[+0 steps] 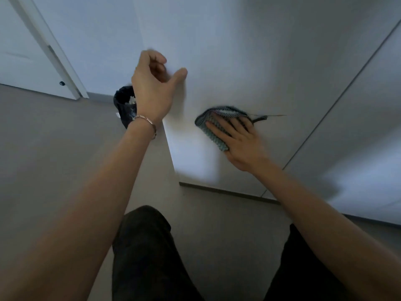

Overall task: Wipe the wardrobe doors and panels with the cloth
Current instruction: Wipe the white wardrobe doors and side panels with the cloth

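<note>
A white wardrobe door (249,61) fills the upper middle of the view, with a second door (358,131) to its right past a thin dark seam. My right hand (240,140) presses a folded grey-green cloth (213,124) flat against the lower part of the left door, fingers straight and spread. My left hand (155,85) hovers at the door's left edge with fingers loosely curled and thumb out toward the panel; it holds nothing. A bracelet sits on that wrist.
A black bin (124,105) with a dark liner stands on the grey floor (54,148) left of the wardrobe corner, partly behind my left wrist. A white room door (26,57) and its frame are at the far left. My dark-trousered legs are below.
</note>
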`<state>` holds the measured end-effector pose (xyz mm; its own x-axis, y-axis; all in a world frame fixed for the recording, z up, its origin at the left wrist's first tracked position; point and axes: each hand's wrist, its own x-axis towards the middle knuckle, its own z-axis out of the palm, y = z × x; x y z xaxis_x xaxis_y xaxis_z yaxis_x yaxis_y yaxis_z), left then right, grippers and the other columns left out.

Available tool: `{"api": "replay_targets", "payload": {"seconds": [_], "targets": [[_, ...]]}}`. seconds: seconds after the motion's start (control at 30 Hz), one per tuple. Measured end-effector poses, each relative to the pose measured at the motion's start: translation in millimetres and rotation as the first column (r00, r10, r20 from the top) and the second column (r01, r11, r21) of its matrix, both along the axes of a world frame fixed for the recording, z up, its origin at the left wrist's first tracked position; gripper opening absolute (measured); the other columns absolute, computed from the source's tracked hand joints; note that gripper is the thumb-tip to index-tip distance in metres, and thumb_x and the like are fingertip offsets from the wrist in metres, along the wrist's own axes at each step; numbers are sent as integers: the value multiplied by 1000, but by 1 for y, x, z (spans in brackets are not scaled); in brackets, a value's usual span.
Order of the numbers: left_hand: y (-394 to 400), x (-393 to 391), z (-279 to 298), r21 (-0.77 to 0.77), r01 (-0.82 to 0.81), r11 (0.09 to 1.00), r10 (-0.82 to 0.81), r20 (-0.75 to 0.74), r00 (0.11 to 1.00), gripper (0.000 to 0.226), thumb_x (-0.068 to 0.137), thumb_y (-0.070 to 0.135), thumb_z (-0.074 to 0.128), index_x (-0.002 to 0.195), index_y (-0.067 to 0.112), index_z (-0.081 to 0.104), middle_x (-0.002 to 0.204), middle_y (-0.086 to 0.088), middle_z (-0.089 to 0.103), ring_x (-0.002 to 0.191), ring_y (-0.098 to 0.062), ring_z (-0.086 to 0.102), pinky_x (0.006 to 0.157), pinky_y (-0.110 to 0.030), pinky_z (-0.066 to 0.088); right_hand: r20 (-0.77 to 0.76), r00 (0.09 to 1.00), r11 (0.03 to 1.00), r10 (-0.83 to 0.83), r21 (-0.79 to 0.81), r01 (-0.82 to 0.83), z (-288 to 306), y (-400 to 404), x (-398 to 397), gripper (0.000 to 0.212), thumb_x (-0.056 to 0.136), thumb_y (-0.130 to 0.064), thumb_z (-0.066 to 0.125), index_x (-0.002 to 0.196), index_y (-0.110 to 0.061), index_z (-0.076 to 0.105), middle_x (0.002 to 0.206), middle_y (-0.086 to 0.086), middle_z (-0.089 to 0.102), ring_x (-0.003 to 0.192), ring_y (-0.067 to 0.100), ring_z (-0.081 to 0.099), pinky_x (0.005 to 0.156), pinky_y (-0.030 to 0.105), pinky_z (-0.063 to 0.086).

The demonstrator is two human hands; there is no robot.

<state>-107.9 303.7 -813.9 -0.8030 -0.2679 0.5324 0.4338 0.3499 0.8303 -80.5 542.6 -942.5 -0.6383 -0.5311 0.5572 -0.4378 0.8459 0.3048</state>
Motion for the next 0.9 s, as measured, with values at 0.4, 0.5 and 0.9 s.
{"api": "replay_targets", "payload": {"seconds": [0.4,0.5,0.9], "targets": [[16,-1,-51,65,-44,997,44,-2,999,32,81,26,86,93,19,57,80,3,56,73,-8,52,71,-26,49,191,981,998,-35,-50,45,-108,9,16,75,85,-19,60,157,-27,40,156,-7,48,125,22,48,120,39,18],[26,8,-85,57,-4,998,0,79,997,33,83,20,87,94,17,56,80,7,56,73,-6,53,70,-23,50,182,982,975,-51,-204,89,-121,-9,19,68,89,-19,48,156,-25,42,153,-3,51,127,25,45,120,43,17],[32,10,-146,163,-38,986,-3,248,969,33,86,24,85,85,23,52,78,8,58,73,-11,55,74,-28,52,219,942,-518,253,-792,323,-137,-135,33,60,110,-24,44,156,-41,10,164,-23,3,153,3,17,122,18,21]]}}
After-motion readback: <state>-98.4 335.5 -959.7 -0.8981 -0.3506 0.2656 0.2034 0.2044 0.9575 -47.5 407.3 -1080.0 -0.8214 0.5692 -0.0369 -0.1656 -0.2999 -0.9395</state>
